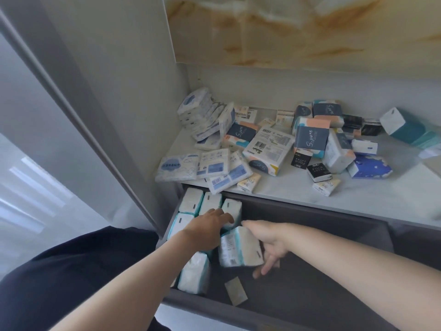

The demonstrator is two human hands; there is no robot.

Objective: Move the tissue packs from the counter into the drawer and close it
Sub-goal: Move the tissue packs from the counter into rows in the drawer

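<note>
- A tissue pack (238,250) is held tilted over the open drawer (310,297), clamped between the thumb and fingers of the right hand (272,243).
- The left hand (205,229) is laid, fingers straight, on stowed packs (191,201) at the drawer's left edge.
- Loose packs (267,149) are scattered on the worktop (358,199).

The tissue packs (267,149) are wrapped in glossy plastic film. The counter (358,199) is finished smooth, the drawer (310,295) matt. At twelve o'clock a polished marbled panel (286,32) is seen.

I note a marbled wall panel (298,27), orange-veined, up top, with plain grey wall (310,87) beneath it. Tall grey cabinet side (95,91) at left. Pale floor (28,187) beyond, streaked with bright light.
</note>
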